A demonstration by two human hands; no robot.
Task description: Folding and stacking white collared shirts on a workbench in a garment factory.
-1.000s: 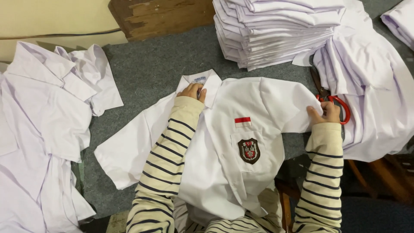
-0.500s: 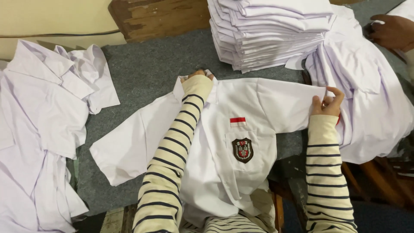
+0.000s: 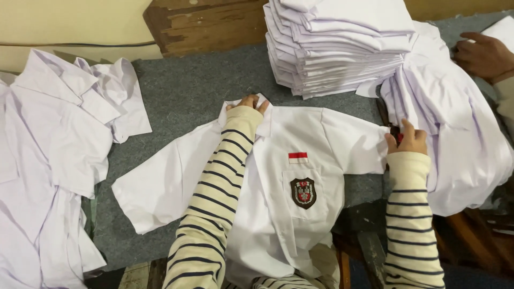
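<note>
A white shirt (image 3: 300, 198) lay face up on the grey table (image 3: 198, 85), its hem hanging off the near edge toward the person and its collar pointing away. A dark badge (image 3: 303, 192) sat on the chest pocket, with a small red and white patch (image 3: 298, 157) just above it.

Both arms wore striped sleeves. The left hand (image 3: 247, 103) rested on the collar, fingers curled down onto the cloth — pressed on it rather than spread. The right hand (image 3: 408, 140) lay at the end of the shirt's right-side sleeve, fingers closed together; something red showed just under them, but whether it gripped the sleeve or that red thing could not be told.

At the left lay a loose heap (image 3: 48, 160) of white shirts. Right of the right hand, another pile (image 3: 455, 144) of white shirts draped over the table edge. Beyond the collar stood 1 tall stack (image 3: 337, 48) of folded white shirts. At the far right corner, another person's hand (image 3: 482, 53) rested on white cloth.
</note>
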